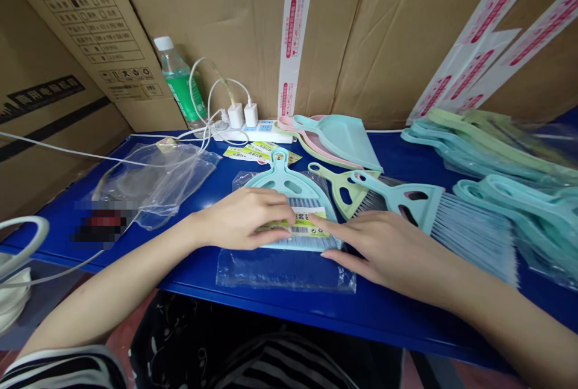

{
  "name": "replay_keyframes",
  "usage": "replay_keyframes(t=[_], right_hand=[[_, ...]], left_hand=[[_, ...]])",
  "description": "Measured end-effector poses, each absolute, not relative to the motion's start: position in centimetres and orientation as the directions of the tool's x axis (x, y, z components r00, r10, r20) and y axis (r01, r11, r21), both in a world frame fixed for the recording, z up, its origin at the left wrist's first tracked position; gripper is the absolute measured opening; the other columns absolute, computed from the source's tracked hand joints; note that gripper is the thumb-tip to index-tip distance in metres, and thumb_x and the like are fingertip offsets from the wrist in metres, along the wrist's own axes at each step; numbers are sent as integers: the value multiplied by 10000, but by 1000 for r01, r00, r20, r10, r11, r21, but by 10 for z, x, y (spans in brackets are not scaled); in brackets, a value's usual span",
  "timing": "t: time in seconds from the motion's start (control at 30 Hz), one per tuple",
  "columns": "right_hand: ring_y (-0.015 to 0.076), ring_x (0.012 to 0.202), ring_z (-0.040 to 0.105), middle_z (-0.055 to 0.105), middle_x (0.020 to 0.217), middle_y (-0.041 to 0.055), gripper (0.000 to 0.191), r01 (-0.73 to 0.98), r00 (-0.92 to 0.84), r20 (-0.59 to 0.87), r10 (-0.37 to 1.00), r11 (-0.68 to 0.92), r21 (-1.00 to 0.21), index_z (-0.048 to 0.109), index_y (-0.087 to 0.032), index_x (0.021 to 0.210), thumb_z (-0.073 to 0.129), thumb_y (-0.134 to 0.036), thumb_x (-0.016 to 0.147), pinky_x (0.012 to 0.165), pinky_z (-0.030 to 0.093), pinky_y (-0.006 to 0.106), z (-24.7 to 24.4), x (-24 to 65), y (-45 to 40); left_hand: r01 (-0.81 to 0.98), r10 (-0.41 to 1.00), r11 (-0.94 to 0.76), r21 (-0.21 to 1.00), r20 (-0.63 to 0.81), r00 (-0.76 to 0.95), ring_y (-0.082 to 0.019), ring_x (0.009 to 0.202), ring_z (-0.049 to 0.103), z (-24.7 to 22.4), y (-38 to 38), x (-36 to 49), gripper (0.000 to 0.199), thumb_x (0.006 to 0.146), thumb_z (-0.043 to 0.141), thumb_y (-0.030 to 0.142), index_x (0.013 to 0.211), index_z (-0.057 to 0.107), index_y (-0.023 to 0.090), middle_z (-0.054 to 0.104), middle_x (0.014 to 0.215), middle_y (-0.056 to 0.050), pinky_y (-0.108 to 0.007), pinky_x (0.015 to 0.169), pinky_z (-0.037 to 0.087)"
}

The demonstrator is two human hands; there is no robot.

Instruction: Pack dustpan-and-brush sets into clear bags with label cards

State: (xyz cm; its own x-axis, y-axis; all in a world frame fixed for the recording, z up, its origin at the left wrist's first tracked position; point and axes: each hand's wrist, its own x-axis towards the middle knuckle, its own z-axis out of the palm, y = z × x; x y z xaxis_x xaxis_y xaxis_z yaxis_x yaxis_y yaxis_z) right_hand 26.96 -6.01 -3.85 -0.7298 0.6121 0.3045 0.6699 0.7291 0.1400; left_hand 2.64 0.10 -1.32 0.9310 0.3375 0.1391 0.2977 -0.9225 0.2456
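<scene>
At left hand (pixel 250 218), label (pixel 307 230) part-covered; bristles (pixel 304 203) too

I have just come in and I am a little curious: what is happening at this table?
A person has both hands, left hand and right hand, at the label of a light-blue dustpan-and-brush set. A clear bag shows around it; whether the set is inside is hard to tell. Loose dustpans lie behind, and loose brushes to the right.

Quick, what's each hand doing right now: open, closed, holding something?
Left hand: open, resting over the light-blue dustpan.
Right hand: open, touching the label.
</scene>
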Motion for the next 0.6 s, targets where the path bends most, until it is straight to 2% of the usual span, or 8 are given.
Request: replay_keyframes(t=[0.13, 0.3, 0.37, 0.6], right_hand=[[163, 523, 628, 673, 570, -15, 332, 673, -727, 298, 619, 728, 131, 651, -160, 1193, 609, -263, 881, 511, 410, 275, -39, 270, -59], [162, 545, 641, 687, 593, -10, 294, 666, -731, 304, 611, 736, 121, 657, -175, 1183, 540, -234, 919, 535, 429, 281, -38, 270, -59], [160, 556, 647, 696, 609, -11, 276, 663, -731, 311, 607, 740, 113, 665, -185, 1158, 513, -226, 932, 547, 436, 280, -38, 269, -59], [152, 558, 638, 685, 634, -22, 234, 623, -737, 363, 570, 781, 37, 695, -204, 939, 462, -202, 958, 563, 446, 283, -35, 267, -59]], left_hand=[[273, 302, -917, 289, 58, 952, -149, 705, 594, -12, -3, 28, 214, 911, 557, 394, 942, 629, 195, 649, 814, -20, -269, 600, 432], [301, 321, -908, 293, 23, 947, -124, 640, 574, -15, -4, 28, 68, 893, 576, 237, 921, 625, 199, 641, 766, 6, -262, 558, 390], [298, 320, -904, 307, 23, 947, -120, 633, 572, -16, -4, 28, 71, 892, 558, 194, 916, 625, 196, 633, 735, 16, -259, 560, 391], [325, 341, -885, 333, -9, 940, -113, 587, 562, -15, -5, 28, 61, 877, 582, 184, 922, 619, 202, 597, 640, 50, -252, 545, 376]])
